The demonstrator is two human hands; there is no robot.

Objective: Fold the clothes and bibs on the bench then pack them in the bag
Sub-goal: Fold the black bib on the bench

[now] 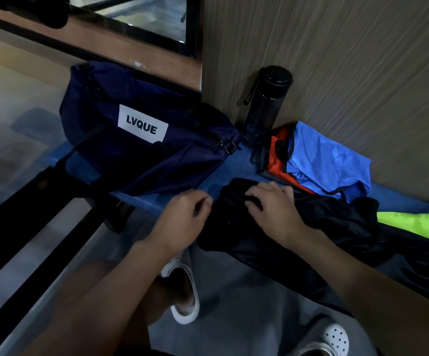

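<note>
Black garment (310, 224) lies right of the bag (141, 150); right hand (272, 209) grips its bunched edge, while left hand (182, 217), nearer the bag, is loosely curled and empty.

Likely a sports changing room: a blue desk (234, 165) against a wood-grain wall (336, 60), mirror (136, 11) upper left, navy sports bag (131, 155), water bottle (267, 104), mesh bibs (321, 160).
</note>
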